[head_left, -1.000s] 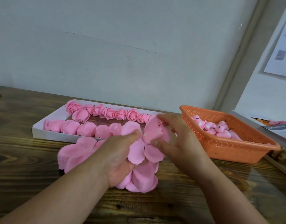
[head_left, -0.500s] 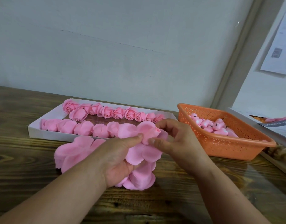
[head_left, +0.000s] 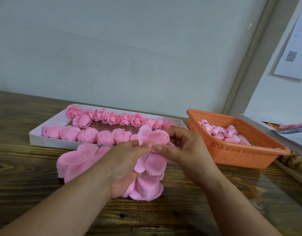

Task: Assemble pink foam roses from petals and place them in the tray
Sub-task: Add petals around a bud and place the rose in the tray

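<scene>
Since a second ago my right hand [head_left: 184, 150] wrapped petals [head_left: 153, 138] tighter; left hand [head_left: 128, 160] pinches their base, near the tray [head_left: 49, 142]. Soft, light foam: hold low.

Place: my small craft workroom, handwork done in batches.
Surface: my rough wooden counter [head_left: 27, 176] against a bare wall.
Stock: a tray [head_left: 49, 142] of finished roses [head_left: 112, 118], an orange basket [head_left: 249, 154] of buds.
Wall: printed sheet [head_left: 293, 53] pinned up.
</scene>
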A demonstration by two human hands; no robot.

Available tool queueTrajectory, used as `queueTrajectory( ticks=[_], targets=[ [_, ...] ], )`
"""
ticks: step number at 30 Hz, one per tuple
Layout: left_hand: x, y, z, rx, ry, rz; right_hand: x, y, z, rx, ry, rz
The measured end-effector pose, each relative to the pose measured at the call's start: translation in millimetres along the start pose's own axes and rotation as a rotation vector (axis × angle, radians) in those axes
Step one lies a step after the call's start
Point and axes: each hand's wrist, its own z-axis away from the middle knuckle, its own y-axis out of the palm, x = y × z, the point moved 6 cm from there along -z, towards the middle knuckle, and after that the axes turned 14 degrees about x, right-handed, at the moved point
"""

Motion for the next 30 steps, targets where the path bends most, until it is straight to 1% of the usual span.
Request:
queueTrajectory(
  ticks=[3, 8, 12, 16, 19, 21, 23, 25, 27, 30],
  targets=[
    [-1.6, 0.9, 1.2, -0.002, 0.006, 0.009, -5.1, -2.1, -1.1, -0.001, -0.007, -0.049],
    [-2.3, 4.2, 3.3, -0.006, -0.003, 0.029, -9.6, 0.7, -1.6, 0.103, -0.034, -0.164],
    [-0.8, -0.9, 2.5, -0.052, -0.021, 0.018, -7.8, 0.3, -1.9, 0.029, -0.064, -0.117],
    [-1.1, -5.7, 0.8, -0.079, 0.009, -0.164, -4.2, 0.0, -0.7, -0.075, -0.069, 0.009],
    [-5.4, -8.5, 2.3, -0.152, 0.061, -0.372, -3.7, -3.0, -0.9, -0.145, -0.041, 0.124],
    [-10.5, -11.1, 3.4, -0.216, 0.111, -0.48, -4.4, -1.4, -1.8, -0.146, -0.023, 0.179],
    [-15.5, -13.4, 4.9, -0.266, 0.18, -0.505, -4.7, 4.0, -2.0, -0.127, -0.001, 0.23],
    [-19.5, -14.0, 5.3, -0.271, 0.239, -0.52, -3.4, 11.7, -2.1, -0.1, -0.001, 0.245],
    [-21.3, -16.1, 3.7, -0.303, 0.256, -0.599, -2.7, 18.2, -2.7, -0.076, -0.003, 0.229],
    [-22.9, -27.9, 5.7, -0.455, 0.262, -0.612, -2.5, 20.1, -3.4, -0.081, -0.007, 0.221]
  ],
)
